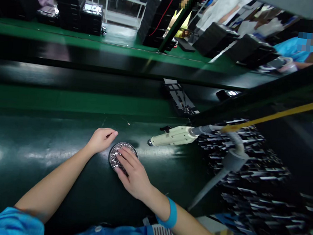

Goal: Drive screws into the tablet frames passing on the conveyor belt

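Note:
A round dish (110, 156) full of small shiny metal pieces, which look like screws (120, 163), sits on the dark green bench. My right hand (135, 176) reaches over it from the right, fingers stretched out and slightly apart, with the fingertips down among the pieces. Just left of the dish, my left hand (101, 140) rests near the bench with its fingers curled closed. Whatever may be inside that hand is hidden. To the right of the dish hangs a pale electric screwdriver (172, 135), its tip pointing left, touched by neither hand.
A dark flat part (180, 99) lies behind the screwdriver. Many dark parts with pale strips (266, 187) are piled at right. A yellow strap (290, 112) crosses above them. Stacked black units (66, 3) line the far green shelf, where other people (293, 49) are.

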The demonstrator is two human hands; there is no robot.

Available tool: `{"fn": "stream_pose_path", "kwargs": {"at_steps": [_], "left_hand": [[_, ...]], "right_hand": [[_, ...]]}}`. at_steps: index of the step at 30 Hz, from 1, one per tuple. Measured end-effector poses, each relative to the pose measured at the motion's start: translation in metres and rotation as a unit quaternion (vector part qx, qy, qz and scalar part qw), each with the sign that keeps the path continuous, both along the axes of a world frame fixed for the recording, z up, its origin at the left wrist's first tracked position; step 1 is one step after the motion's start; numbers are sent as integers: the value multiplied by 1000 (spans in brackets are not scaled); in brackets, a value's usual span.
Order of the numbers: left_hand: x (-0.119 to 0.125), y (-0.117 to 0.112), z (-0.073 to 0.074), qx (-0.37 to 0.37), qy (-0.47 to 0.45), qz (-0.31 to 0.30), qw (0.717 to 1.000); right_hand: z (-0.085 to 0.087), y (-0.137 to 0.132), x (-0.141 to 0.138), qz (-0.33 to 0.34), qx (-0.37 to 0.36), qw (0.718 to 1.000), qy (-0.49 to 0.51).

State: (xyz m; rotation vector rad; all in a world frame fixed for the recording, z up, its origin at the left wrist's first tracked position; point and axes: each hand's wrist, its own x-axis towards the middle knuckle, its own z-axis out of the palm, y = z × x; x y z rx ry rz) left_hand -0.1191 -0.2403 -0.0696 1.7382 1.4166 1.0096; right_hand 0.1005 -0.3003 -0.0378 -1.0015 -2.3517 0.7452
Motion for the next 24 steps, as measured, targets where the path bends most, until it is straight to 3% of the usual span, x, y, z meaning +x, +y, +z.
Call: {"fn": "stream_pose_path", "kwargs": {"at_steps": [3,5,12,19,24], "left_hand": [[0,0,0,2,0,1,1000],[0,0,0,3,0,1,1000],[0,0,-1,4,0,0,1000],[0,0,-1,3,0,3,1000],[0,0,-1,0,-2,1,1000]], "right_hand": [[-7,1,-2,36,67,986,-145],[-10,-1,-2,54,82,976,-192],[-4,-7,3,155,84,960,-218],[-6,12,13,130,91,960,-229],[-6,11,20,100,84,966,-221]]}}
